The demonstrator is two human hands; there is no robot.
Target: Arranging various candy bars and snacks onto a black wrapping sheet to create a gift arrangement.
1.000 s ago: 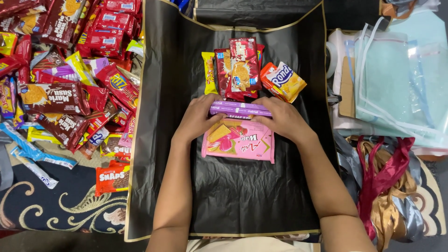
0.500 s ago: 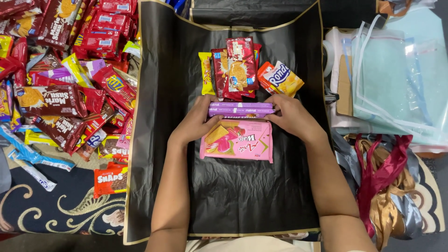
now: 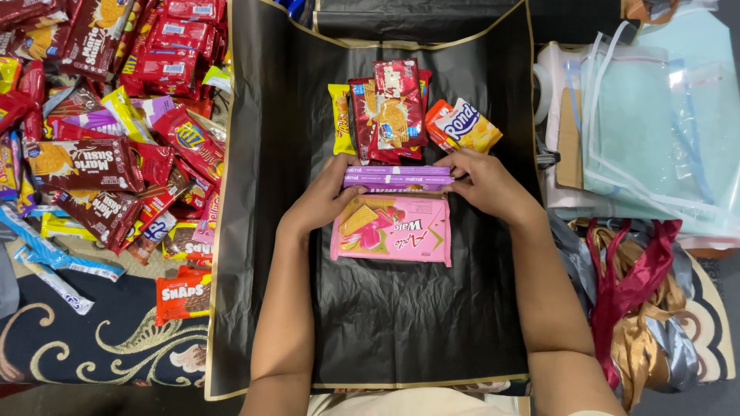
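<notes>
Both my hands rest on a black wrapping sheet [image 3: 401, 323] with a gold edge. My left hand [image 3: 324, 199] grips the left end of a stack of long purple snack packs [image 3: 397, 178], and my right hand [image 3: 484, 183] grips its right end. Just below the purple packs lies a flat pink wafer pack [image 3: 391, 229], touching both hands. Above them lie red biscuit packs [image 3: 389, 112], a narrow yellow pack [image 3: 340, 119] on their left, and an orange and yellow snack bag [image 3: 462, 125] on their right.
A big heap of red, brown and yellow snack packs [image 3: 108, 131] covers the floor at left. One red pack [image 3: 183, 294] lies by the sheet's left edge. Clear plastic bags [image 3: 655, 131] and shiny ribbons [image 3: 640, 300] lie at right on a patterned carpet [image 3: 100, 347].
My hands and the purple packs have stayed in nearly the same place; the fingers have only shifted slightly at the ends of the packs.
</notes>
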